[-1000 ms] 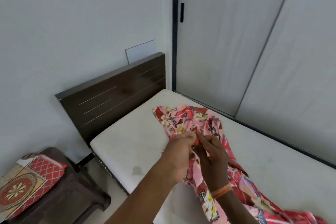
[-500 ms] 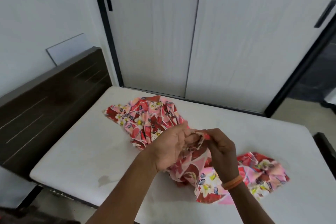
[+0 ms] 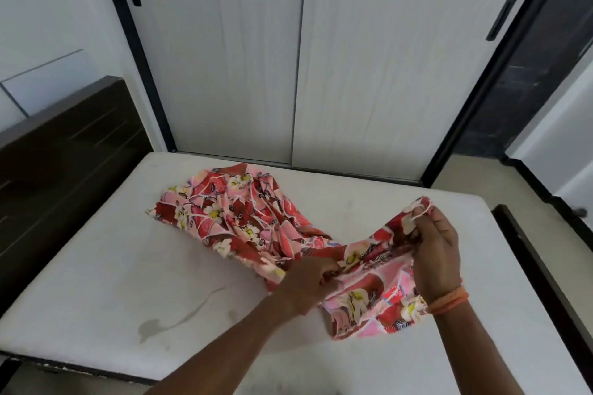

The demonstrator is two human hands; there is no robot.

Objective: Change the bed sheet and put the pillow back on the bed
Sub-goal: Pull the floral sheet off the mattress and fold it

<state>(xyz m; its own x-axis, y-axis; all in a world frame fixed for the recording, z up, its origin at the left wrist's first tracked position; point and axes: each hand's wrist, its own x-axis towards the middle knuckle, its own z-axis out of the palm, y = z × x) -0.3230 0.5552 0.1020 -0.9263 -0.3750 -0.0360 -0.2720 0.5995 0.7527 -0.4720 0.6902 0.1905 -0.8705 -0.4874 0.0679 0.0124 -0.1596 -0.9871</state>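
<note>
A red and pink flowered bed sheet (image 3: 237, 218) lies bunched in the middle of the bare white mattress (image 3: 106, 269). My left hand (image 3: 309, 282) pinches the sheet's edge near the mattress centre. My right hand (image 3: 434, 250), with an orange band at the wrist, grips another part of the same edge and holds it raised to the right. The cloth is stretched between the two hands. No pillow is in view.
A dark wooden headboard (image 3: 61, 163) stands at the left. White sliding wardrobe doors (image 3: 305, 51) with black handles rise right behind the bed. A dark bed-frame rail (image 3: 542, 276) runs along the right side. A grey stain (image 3: 154, 327) marks the mattress near its front edge.
The view has swung right, away from the stool and pillow. My hands, close together on the sheet before, have drawn apart; the right hand pulled the edge out to the right.
</note>
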